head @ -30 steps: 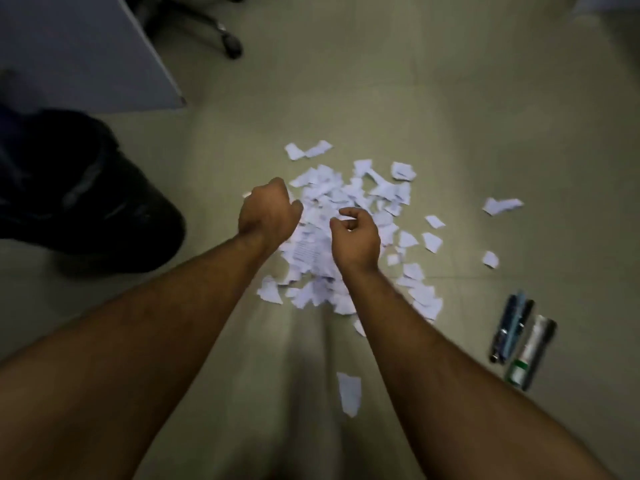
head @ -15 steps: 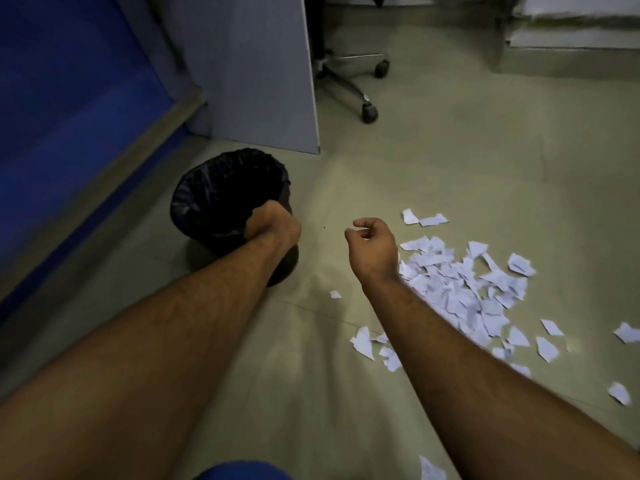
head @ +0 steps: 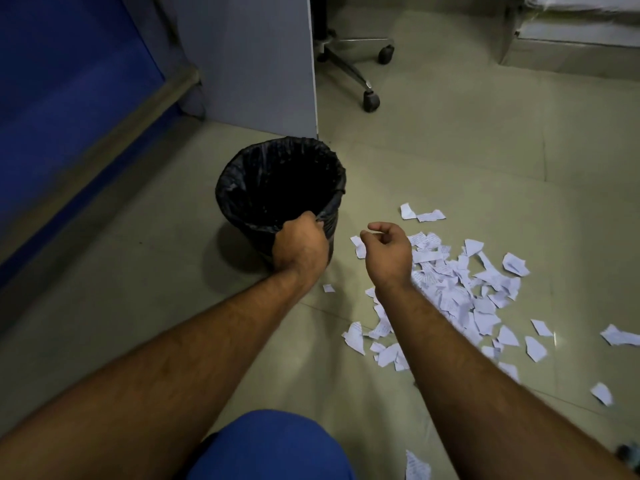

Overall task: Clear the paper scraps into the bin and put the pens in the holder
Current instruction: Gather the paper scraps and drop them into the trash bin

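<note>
left hand (head: 300, 249) grips round bin (head: 242, 174) by its crinkly black liner; right hand (head: 389, 252) loosely curled, empty, over torn paper scraps (head: 460, 289).

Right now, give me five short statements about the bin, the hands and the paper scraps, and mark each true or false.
1. The left hand grips the near rim of the bin. True.
2. The bin lies tipped on its side. False: it stands upright, its mouth open upward.
3. The paper scraps lie on the floor to the right of the bin. True.
4. The right hand holds a pen. False: its fingers are loosely curled and no pen shows in it.
5. The bin has a white liner. False: the liner is black.
</note>
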`<action>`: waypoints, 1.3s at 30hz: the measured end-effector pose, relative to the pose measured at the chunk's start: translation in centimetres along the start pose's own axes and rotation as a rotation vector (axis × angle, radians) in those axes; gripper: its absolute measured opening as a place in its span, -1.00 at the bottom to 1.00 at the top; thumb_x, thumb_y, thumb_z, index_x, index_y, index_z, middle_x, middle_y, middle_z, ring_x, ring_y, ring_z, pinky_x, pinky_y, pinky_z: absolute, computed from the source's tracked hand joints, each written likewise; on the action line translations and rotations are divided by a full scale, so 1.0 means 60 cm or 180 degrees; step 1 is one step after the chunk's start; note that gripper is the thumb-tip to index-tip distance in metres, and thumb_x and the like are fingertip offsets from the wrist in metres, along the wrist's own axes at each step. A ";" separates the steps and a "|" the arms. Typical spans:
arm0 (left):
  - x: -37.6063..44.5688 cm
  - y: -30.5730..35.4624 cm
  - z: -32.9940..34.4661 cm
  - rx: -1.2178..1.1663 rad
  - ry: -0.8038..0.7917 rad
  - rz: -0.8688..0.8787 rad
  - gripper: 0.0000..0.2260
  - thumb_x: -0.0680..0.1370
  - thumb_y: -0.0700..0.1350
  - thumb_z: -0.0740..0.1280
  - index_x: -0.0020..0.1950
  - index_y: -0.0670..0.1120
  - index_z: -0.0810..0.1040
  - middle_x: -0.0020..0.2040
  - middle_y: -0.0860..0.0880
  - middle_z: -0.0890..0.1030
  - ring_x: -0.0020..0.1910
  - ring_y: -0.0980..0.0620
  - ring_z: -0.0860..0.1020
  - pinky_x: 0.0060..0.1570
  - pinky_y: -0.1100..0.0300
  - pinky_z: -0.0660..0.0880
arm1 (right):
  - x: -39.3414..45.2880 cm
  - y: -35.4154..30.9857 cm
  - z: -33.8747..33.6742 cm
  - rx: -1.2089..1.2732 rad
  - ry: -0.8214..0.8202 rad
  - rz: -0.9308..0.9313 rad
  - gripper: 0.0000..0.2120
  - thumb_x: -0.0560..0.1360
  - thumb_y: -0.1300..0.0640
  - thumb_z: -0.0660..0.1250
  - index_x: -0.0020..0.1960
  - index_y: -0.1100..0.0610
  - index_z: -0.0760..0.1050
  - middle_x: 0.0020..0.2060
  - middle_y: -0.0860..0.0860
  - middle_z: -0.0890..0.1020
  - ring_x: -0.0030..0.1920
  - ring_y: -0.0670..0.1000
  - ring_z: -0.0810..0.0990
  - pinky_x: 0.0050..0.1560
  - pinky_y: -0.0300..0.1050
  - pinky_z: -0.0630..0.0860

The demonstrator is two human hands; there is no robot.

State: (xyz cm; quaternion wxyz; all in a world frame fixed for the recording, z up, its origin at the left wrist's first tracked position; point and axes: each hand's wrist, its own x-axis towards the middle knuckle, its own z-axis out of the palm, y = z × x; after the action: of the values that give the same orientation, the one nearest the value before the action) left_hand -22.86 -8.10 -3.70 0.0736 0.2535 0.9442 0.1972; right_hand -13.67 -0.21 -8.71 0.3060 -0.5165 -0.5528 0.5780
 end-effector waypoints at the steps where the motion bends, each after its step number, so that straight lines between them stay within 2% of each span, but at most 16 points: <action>1: -0.008 0.010 0.006 0.0014 -0.0041 0.0066 -0.75 0.66 0.01 0.18 0.11 -0.12 0.55 0.05 -0.21 0.62 0.05 -0.25 0.60 -0.02 -0.08 0.60 | 0.001 0.004 -0.009 0.0014 0.0036 0.0023 -0.87 0.47 0.12 0.40 0.02 0.00 0.56 -0.15 -0.03 0.65 -0.21 -0.08 0.58 -0.16 -0.18 0.48; 6: -0.028 0.052 0.018 0.0120 -0.0134 0.0216 -0.77 0.63 -0.01 0.21 0.21 -0.10 0.50 0.10 -0.20 0.61 0.08 -0.25 0.59 -0.03 -0.03 0.59 | 0.016 0.017 -0.035 0.0154 0.0146 0.0020 -0.87 0.50 0.16 0.39 0.04 0.05 0.56 -0.16 -0.05 0.63 -0.25 -0.17 0.56 -0.18 -0.20 0.50; 10: -0.052 0.088 0.019 0.0225 -0.0046 0.0725 -0.55 0.59 -0.05 0.23 0.46 -0.07 0.27 0.04 -0.19 0.62 0.01 -0.25 0.60 -0.12 -0.01 0.53 | 0.027 0.013 -0.051 0.0171 0.0224 -0.0060 -0.88 0.49 0.17 0.39 0.02 0.02 0.57 -0.14 -0.03 0.64 -0.18 -0.11 0.60 -0.13 -0.21 0.51; 12: -0.061 0.100 0.030 0.0197 -0.0173 0.1012 -0.63 0.57 -0.06 0.24 0.37 -0.06 0.39 0.01 -0.19 0.63 0.00 -0.25 0.60 -0.13 0.00 0.52 | 0.031 0.009 -0.072 0.0005 0.0392 -0.0053 -0.88 0.49 0.16 0.37 0.01 0.01 0.57 -0.17 -0.08 0.64 -0.17 -0.09 0.60 -0.10 -0.18 0.51; 15: -0.061 0.109 0.064 0.0098 -0.0983 0.1332 -0.70 0.54 -0.11 0.25 0.26 -0.05 0.55 0.13 -0.13 0.64 0.12 -0.19 0.59 0.04 0.04 0.52 | 0.017 0.027 -0.131 -0.0584 0.0739 0.0159 -0.89 0.49 0.15 0.32 -0.04 -0.02 0.56 -0.15 -0.07 0.66 -0.15 -0.04 0.61 -0.05 -0.14 0.52; 17: -0.069 0.120 0.091 0.0182 -0.1797 0.1702 -0.64 0.53 -0.12 0.28 0.34 -0.06 0.51 0.27 -0.10 0.58 0.25 -0.13 0.54 0.18 0.07 0.49 | -0.007 0.045 -0.176 -0.0918 0.0764 0.0298 -0.90 0.49 0.13 0.32 -0.05 -0.05 0.56 -0.09 -0.05 0.67 -0.06 0.04 0.63 0.04 -0.07 0.56; 18: -0.075 0.130 0.108 0.0338 -0.2117 0.1917 -0.61 0.54 -0.12 0.29 0.38 -0.09 0.47 0.32 -0.11 0.54 0.29 -0.13 0.50 0.23 0.07 0.46 | -0.013 0.054 -0.199 -0.1062 0.0741 0.0268 -0.90 0.50 0.12 0.32 -0.02 -0.02 0.57 -0.09 -0.06 0.67 -0.06 0.03 0.63 0.02 -0.11 0.54; 21: -0.077 0.167 0.166 0.1015 -0.2481 0.2606 -0.58 0.55 -0.10 0.31 0.39 -0.16 0.41 0.37 -0.17 0.48 0.33 -0.16 0.45 0.26 0.08 0.38 | 0.004 0.072 -0.256 -0.1590 0.0772 -0.0037 -0.80 0.50 0.06 0.34 0.11 0.03 0.59 -0.07 -0.04 0.68 -0.10 0.00 0.63 -0.07 -0.16 0.46; 24: -0.054 0.170 0.217 0.1592 -0.2507 0.2828 -0.52 0.50 -0.06 0.38 0.37 -0.17 0.39 0.33 -0.20 0.49 0.30 -0.18 0.48 0.25 0.05 0.44 | 0.044 0.130 -0.291 -0.2057 0.0390 0.0194 -0.62 0.48 -0.02 0.37 0.28 0.03 0.53 0.14 0.03 0.65 0.12 0.11 0.63 0.09 -0.08 0.50; 26: -0.045 0.159 0.257 0.1779 -0.2505 0.2597 -0.31 0.42 0.08 0.48 0.44 -0.13 0.31 0.36 -0.20 0.45 0.31 -0.21 0.47 0.24 -0.02 0.47 | 0.053 0.175 -0.303 -0.2418 0.0060 0.0346 -0.46 0.44 -0.09 0.40 0.38 0.02 0.44 0.26 0.10 0.57 0.26 0.17 0.55 0.22 0.01 0.49; 29: -0.066 0.158 0.331 0.1945 -0.2529 0.2394 0.07 0.25 0.32 0.52 0.58 -0.03 0.07 0.50 -0.15 0.28 0.42 -0.23 0.35 0.28 -0.16 0.43 | 0.068 0.225 -0.310 -0.3390 -0.0384 0.0165 -0.21 0.38 -0.23 0.42 0.50 0.02 0.26 0.40 0.13 0.40 0.39 0.22 0.37 0.34 0.11 0.40; 31: -0.082 0.155 0.371 0.2005 -0.2590 0.2219 0.21 0.17 0.39 0.52 0.60 0.02 -0.07 0.57 -0.15 0.13 0.48 -0.26 0.23 0.32 -0.24 0.37 | 0.080 0.243 -0.308 -0.3832 -0.0757 0.0100 -0.05 0.33 -0.32 0.42 0.56 0.01 0.12 0.51 0.16 0.23 0.48 0.24 0.23 0.42 0.16 0.32; 33: -0.088 0.144 0.397 0.2118 -0.2665 0.2123 0.24 0.16 0.39 0.53 0.60 0.05 -0.14 0.60 -0.16 -0.01 0.52 -0.30 0.12 0.35 -0.27 0.33 | 0.096 0.259 -0.309 -0.4068 -0.1145 0.0179 0.08 0.29 -0.40 0.41 0.59 0.00 -0.03 0.58 0.18 0.05 0.56 0.27 0.05 0.50 0.21 0.18; 35: -0.101 0.129 0.409 0.2315 -0.2515 0.2304 0.24 0.16 0.39 0.53 0.60 0.05 -0.13 0.60 -0.19 -0.05 0.52 -0.33 0.08 0.34 -0.27 0.35 | 0.100 0.272 -0.313 -0.4220 -0.1462 0.0211 0.17 0.26 -0.42 0.42 0.60 0.00 -0.13 0.60 0.19 -0.07 0.58 0.29 -0.06 0.52 0.25 0.11; 37: -0.115 0.114 0.417 0.2401 -0.2310 0.2532 0.21 0.17 0.37 0.54 0.60 0.04 -0.08 0.59 -0.21 -0.03 0.52 -0.35 0.10 0.33 -0.24 0.39 | 0.095 0.279 -0.312 -0.4374 -0.1644 0.0180 0.22 0.23 -0.42 0.45 0.60 -0.02 -0.17 0.60 0.17 -0.12 0.58 0.30 -0.10 0.51 0.28 0.09; 39: -0.119 0.097 0.427 0.2325 -0.2209 0.2561 0.16 0.19 0.33 0.56 0.59 0.04 -0.01 0.57 -0.22 0.06 0.49 -0.35 0.16 0.32 -0.18 0.41 | 0.089 0.286 -0.305 -0.4440 -0.1603 0.0025 0.19 0.22 -0.39 0.48 0.60 -0.03 -0.09 0.60 0.16 -0.05 0.57 0.31 -0.02 0.48 0.29 0.16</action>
State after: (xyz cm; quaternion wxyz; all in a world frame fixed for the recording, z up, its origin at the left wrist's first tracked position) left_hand -7.96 1.48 -24.41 0.2041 0.6456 0.7029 -0.2181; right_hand 5.68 7.15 -23.86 -0.2313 -0.4446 -0.8432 0.1947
